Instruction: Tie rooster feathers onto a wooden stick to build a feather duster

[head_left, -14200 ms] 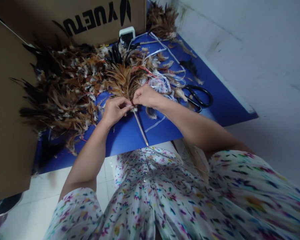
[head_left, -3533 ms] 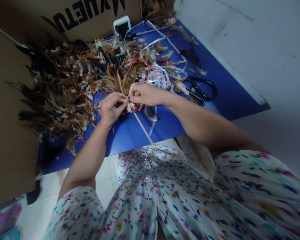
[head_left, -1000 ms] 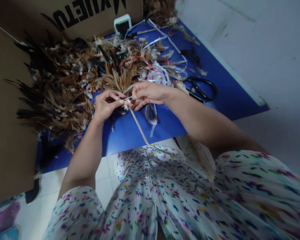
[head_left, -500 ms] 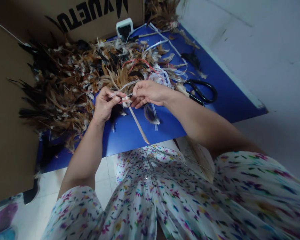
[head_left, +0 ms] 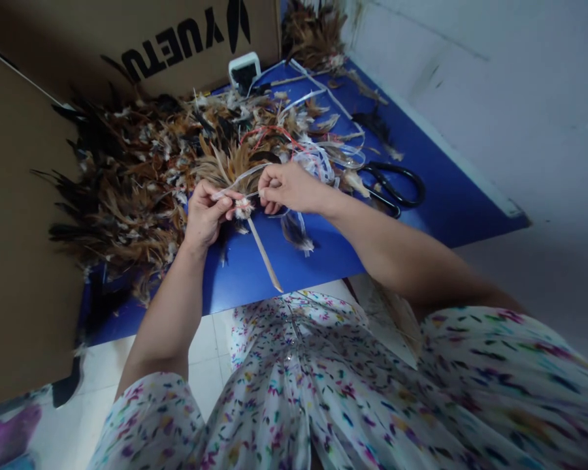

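Note:
My left hand (head_left: pixel 206 212) pinches the bound base of a feather bundle (head_left: pixel 230 163), whose brown feathers fan away from me. A thin wooden stick (head_left: pixel 263 254) extends from the bundle's base toward the table's front edge. My right hand (head_left: pixel 289 188), just right of the base, has its fingers closed on a pale, clear strip (head_left: pixel 247 173) that loops across to my left hand. Red string shows at the base between the hands. A loose dark feather (head_left: pixel 295 234) lies below my right hand.
A heap of brown and black feathers (head_left: pixel 127 176) covers the left of the blue table (head_left: pixel 318 267). Black-handled scissors (head_left: pixel 399 184) lie on the right. Tangled strips (head_left: pixel 318 160), a white container (head_left: pixel 244 70) and a cardboard box (head_left: pixel 186 32) are behind.
My right hand has drawn its fingers in and moved slightly away from the bundle's base, tugging the strip. The view has shifted slightly. My left hand keeps its pinch.

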Tool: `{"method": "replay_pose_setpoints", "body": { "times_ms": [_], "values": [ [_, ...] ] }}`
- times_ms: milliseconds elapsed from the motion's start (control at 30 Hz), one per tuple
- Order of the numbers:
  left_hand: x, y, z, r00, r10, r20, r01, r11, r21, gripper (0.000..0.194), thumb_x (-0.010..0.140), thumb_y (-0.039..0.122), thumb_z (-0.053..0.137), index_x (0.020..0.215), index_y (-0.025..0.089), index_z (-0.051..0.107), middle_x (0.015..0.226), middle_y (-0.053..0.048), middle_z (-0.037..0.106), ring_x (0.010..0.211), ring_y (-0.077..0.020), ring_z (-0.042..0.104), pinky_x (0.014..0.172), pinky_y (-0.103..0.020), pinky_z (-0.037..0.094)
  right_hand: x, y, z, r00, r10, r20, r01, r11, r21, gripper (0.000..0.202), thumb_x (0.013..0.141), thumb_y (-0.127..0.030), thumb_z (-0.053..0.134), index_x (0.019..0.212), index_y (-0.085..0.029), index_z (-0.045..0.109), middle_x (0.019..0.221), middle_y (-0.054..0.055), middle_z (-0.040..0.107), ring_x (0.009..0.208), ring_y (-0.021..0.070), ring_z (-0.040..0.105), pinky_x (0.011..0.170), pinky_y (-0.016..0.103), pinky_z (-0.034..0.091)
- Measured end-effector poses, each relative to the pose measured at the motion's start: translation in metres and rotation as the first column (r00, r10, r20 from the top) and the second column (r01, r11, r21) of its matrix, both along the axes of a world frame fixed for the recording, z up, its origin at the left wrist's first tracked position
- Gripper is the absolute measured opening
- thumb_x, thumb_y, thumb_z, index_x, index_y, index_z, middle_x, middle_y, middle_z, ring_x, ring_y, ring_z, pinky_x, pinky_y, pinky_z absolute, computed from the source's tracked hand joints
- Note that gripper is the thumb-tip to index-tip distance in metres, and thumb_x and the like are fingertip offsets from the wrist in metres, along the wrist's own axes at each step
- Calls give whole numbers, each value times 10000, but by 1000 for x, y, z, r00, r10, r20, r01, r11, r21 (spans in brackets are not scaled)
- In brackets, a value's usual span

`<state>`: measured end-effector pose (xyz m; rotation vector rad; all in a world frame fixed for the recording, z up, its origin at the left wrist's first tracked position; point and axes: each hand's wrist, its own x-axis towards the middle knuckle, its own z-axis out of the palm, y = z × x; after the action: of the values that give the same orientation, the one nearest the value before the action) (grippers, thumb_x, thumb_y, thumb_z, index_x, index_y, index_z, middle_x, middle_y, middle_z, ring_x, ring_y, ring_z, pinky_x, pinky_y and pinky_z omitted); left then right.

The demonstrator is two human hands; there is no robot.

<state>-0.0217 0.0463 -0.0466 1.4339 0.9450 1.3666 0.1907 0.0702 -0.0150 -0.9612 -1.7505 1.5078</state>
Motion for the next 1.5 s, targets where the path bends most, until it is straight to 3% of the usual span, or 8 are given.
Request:
{"method": "replay_pose_setpoints", "body": {
  "times_ms": [300,567,900,1267,1500],
  "values": [
    [-5,3,-3,995,32,-95,-28,999,44,562,678,571,824,767,234,383,703,43,703,408,-61,487,414,-221,349,7,-1,3,990,27,135,-44,991,127,211,832,-35,622,726,-188,524,599,-22,643,494,95,636,464,188,520],
    [-3,3,-4,993,56,-107,-56,998,4,518,656,520,855,734,214,445,658,34,695,400,-58,509,357,-193,311,10,-4,6,978,15,207,-73,959,273,176,826,-44,596,729,-184,552,651,4,645,621,129,667,606,234,536],
    [10,-1,0,968,51,-247,-85,988,-130,602,534,477,914,750,221,413,565,67,642,436,-94,584,372,-173,397,2,-3,-5,999,23,46,-32,983,183,149,762,-46,705,770,-148,597,631,1,644,587,118,659,585,228,548],
    [24,-11,7,938,66,-339,-121,982,-145,470,582,460,882,714,190,521,530,45,627,426,-96,581,400,-187,458,6,-2,-5,997,74,34,-81,952,295,125,697,-85,767,762,-127,668,638,-11,656,571,80,601,537,192,476],
    [26,-16,14,908,23,-418,-79,990,-117,389,639,465,841,722,158,616,554,26,623,459,-84,571,457,-186,469,5,-4,-2,997,78,15,-79,985,156,108,739,-76,730,772,-142,650,607,-13,640,545,97,611,532,217,518]
  ]
}}
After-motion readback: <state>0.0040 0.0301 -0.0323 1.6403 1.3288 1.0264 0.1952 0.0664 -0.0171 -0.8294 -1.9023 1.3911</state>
